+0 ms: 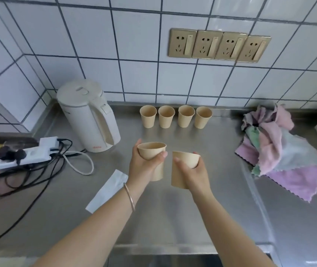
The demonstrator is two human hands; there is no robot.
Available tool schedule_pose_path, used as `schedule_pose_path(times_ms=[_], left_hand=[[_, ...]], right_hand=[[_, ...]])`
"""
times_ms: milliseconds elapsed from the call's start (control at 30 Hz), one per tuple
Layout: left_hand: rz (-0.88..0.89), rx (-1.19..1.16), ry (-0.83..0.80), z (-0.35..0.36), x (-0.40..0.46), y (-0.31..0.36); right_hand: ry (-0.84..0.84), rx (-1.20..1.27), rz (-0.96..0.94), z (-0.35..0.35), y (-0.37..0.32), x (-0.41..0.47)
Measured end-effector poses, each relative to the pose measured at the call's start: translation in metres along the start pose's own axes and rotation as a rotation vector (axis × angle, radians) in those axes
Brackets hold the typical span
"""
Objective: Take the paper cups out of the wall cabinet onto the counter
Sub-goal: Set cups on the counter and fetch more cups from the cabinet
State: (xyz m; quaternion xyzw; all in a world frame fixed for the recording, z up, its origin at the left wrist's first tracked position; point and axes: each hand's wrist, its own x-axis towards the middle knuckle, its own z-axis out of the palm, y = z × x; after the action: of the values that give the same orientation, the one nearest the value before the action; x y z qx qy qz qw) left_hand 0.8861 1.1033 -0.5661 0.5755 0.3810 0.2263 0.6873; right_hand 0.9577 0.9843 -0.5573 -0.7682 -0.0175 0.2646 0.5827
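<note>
Both hands closed on cups, left hand [146,166] on single paper cup [151,150], right hand [194,174] on stack [180,170]; next, probably set the single beside desk [173,218] row [176,116].

Kitchen, tiled wall [138,78], steel counter [173,209], kettle [88,116], likely home

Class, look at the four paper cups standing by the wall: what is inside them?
The four paper cups look empty: only bare inner walls show. Their bottoms are hidden by the near rims.
</note>
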Motion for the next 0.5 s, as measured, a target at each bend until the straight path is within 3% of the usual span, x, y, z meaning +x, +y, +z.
schedule_pose_path(times_ms=[233,500], left_hand=[[-0.062,0.022,0.111,0.012,0.080,-0.006],[-0.075,0.120,0.126,0.009,0.147,-0.032]], right_hand=[[-0.247,-0.056,0.022,0.015,-0.018,0.089],[-0.295,-0.149,-0.014,0.045,-0.015,0.162]])
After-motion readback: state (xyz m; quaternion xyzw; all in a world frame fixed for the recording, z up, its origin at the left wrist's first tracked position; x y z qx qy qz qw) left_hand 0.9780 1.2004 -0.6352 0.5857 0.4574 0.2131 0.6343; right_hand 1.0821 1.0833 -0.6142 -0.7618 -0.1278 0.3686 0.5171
